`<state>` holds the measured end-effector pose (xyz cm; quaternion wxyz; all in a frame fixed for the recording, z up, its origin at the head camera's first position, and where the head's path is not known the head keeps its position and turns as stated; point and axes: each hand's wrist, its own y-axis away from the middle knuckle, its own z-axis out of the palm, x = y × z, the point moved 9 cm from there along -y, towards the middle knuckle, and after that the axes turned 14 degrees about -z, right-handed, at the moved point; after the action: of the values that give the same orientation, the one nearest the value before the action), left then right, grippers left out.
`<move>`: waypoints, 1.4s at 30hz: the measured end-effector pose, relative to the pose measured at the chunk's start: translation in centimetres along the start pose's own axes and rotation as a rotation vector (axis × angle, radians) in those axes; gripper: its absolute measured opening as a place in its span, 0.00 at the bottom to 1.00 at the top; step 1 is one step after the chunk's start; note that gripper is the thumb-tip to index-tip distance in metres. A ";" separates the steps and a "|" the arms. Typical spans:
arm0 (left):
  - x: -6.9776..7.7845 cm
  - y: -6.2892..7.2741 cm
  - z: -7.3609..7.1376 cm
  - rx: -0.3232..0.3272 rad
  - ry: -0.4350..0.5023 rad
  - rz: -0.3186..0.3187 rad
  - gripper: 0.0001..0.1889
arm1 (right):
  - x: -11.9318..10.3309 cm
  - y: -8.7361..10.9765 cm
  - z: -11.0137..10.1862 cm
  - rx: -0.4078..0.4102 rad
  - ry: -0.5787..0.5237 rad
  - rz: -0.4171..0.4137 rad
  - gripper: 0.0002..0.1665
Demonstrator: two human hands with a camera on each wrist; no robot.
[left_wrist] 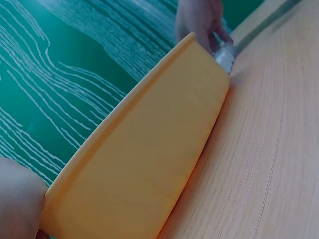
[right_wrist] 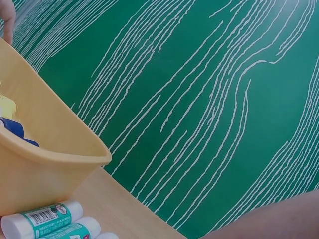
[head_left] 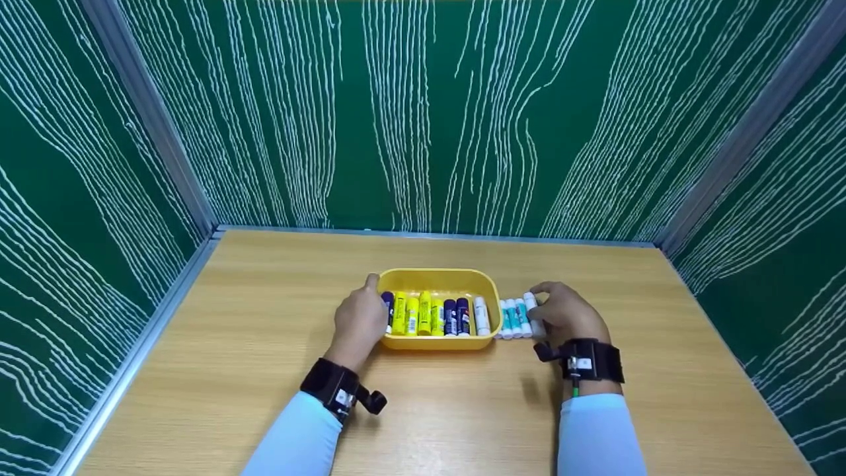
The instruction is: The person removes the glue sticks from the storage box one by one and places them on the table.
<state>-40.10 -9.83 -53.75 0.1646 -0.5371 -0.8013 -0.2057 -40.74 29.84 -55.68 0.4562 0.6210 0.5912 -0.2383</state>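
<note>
A yellow plastic basket [head_left: 436,343] stands on the table with a row of glue sticks in it: several yellow ones [head_left: 424,314], dark purple ones [head_left: 463,316] and a white one [head_left: 482,316]. My left hand [head_left: 360,320] grips the basket's left end, thumb at the rim. Outside its right wall, white-and-teal glue sticks [head_left: 514,318] lie side by side. At the right end of this row, my right hand [head_left: 572,314] holds a white glue stick [head_left: 530,301] with curled fingers. In the right wrist view, teal-labelled glue sticks [right_wrist: 47,219] lie close beside the basket.
The wooden table [head_left: 449,410] reaches back to green panels [head_left: 410,132] with white wavy lines. Metal frame strips [head_left: 145,112] edge the panels at the corners. A black strap with a camera [head_left: 591,360] is on each wrist.
</note>
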 end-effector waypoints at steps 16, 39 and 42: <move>0.0 0.1 -0.1 -0.013 -0.014 -0.009 0.31 | -0.7 0.4 -0.3 0.001 0.048 -0.005 0.47; 0.3 0.2 -0.3 0.022 -0.046 0.025 0.30 | -12.3 1.6 6.3 0.055 0.449 -0.315 0.37; 0.4 0.2 -0.3 0.017 -0.041 0.016 0.30 | -12.5 1.3 8.3 0.030 0.464 -0.302 0.39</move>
<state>-40.03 -9.62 -53.30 0.1542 -0.5463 -0.8018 -0.1865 -39.86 16.54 -48.79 0.2585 0.5706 0.7621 -0.1638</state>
